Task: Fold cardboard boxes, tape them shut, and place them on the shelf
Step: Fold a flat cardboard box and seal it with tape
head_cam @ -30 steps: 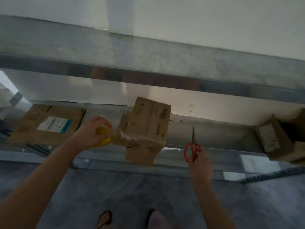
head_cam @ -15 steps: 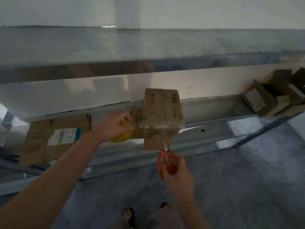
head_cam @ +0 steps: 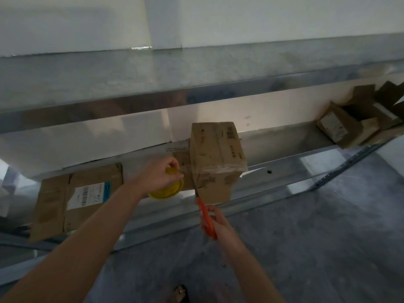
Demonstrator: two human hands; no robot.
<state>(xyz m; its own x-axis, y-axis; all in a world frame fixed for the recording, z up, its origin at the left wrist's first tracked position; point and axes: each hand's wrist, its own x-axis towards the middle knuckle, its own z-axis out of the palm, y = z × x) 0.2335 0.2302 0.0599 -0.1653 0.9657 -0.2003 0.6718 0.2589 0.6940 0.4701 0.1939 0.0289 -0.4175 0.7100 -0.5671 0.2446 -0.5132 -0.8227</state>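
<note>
Left hand (head_cam: pixel 161 178): clenched round a yellow tape roll (head_cam: pixel 168 192), held just left of the cardboard box (head_cam: pixel 216 158); the thumb lay over the top of the roll
Right hand (head_cam: pixel 220 226): gripped the orange handles of a pair of scissors (head_cam: pixel 205 217) just below the box; the blades pointed up at the box's lower left edge, between roll and box; whether the blades were apart could not be told
Cardboard box: stood folded up at the front edge of the lower metal shelf (head_cam: pixel 306 158); shiny tape ran across its near edge, and printed codes showed on its upper face
Flattened box (head_cam: pixel 76 193): lay on the same shelf well to the left, its white barcode label facing up
Other boxes (head_cam: pixel 341 125): were piled at the far right end of the shelf, some with flaps open
Upper shelf (head_cam: pixel 153 77): ran across above the box, against a pale wall
Floor (head_cam: pixel 306 248): was grey; a sandalled foot (head_cam: pixel 181 291) showed at the bottom edge
</note>
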